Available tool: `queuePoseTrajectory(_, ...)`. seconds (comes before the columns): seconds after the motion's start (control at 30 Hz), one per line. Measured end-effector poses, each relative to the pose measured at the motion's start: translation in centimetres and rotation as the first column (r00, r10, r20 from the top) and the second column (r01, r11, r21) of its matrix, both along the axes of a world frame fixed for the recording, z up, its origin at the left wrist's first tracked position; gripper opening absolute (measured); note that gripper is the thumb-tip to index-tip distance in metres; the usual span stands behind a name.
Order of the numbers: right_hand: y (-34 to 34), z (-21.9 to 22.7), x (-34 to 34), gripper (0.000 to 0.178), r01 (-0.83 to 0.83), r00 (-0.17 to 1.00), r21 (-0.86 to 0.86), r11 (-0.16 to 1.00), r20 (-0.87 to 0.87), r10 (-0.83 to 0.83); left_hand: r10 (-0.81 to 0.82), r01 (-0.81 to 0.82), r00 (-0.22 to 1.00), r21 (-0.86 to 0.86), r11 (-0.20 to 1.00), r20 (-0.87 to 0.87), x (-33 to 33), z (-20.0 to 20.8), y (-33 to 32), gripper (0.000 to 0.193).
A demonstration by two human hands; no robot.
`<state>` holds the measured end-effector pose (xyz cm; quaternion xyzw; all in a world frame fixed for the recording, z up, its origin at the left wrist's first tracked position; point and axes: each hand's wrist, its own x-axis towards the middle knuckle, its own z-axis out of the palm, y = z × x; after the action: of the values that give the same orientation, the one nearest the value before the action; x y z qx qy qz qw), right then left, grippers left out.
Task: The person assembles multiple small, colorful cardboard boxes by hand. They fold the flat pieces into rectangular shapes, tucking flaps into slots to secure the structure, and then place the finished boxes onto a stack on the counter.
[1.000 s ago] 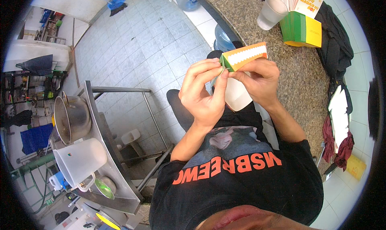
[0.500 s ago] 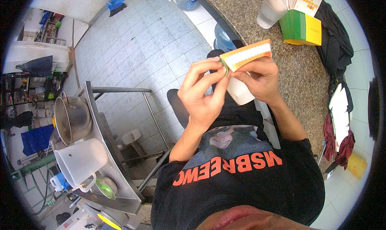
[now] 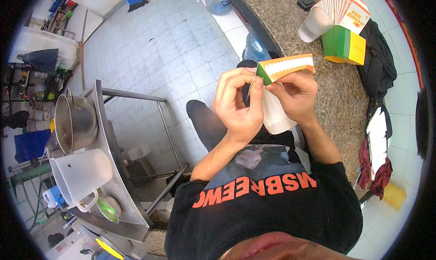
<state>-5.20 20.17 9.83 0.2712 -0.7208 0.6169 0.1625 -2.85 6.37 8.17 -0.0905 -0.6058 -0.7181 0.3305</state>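
Carton: the carton [image 3: 289, 69] is hanging in the air between both hands, in front of the shirt [image 3: 268, 178] and beside the counter [image 3: 331, 103]; its orange side, with a serrated white band, is facing up, and a white panel, apparently its own, is hanging below.
Left hand: the left hand [image 3: 239, 101] is grasping the carton, thumb and fingers pinching at its green end, probably to control the thin edges there.
Right hand: the right hand [image 3: 299, 94] is grasping the orange side, thumb at its lower edge, seemingly to steady the carton against the left hand's pinch.
Stacks: the white stack [image 3: 356, 19] is fanning out and the green stack [image 3: 347, 46] is lying just beside it, both on the counter, presumably for easy reach.
Cup: the cup [image 3: 315, 24] is standing against or just before the white stack, perhaps propping it; contact is not showing clearly.
Lettering: orange-and-yellow words are showing upside down on the white stack; the green stack's yellow face is carrying print too small to read; large red capitals are crossing the shirt, also inverted.
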Motion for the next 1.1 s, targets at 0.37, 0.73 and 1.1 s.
queuePoseTrajectory(0.37, 0.1, -0.7, 0.1, 0.020, -0.035, 0.998, -0.111, 0.993, 0.048, 0.040, -0.108, 0.108, 0.994, 0.005, 0.994, 0.005, 0.4, -0.2, -0.3, 0.007)
queuePoseTrajectory(0.73, 1.5, -1.8, -0.3, 0.017, -0.054, 0.995, -0.064, 0.996, 0.082, 0.059, 0.003, 0.003, 1.000, -0.221, 0.975, 0.024, 0.0, 0.6, -1.2, 0.012)
queuePoseTrajectory(1.1, 2.9, -3.1, -0.7, 0.037, -0.005, 0.943, -0.122, 0.992, 0.330, 0.045, -0.037, 0.021, 0.992, -0.132, 0.991, -0.123, -0.1, -0.1, -0.4, 0.023)
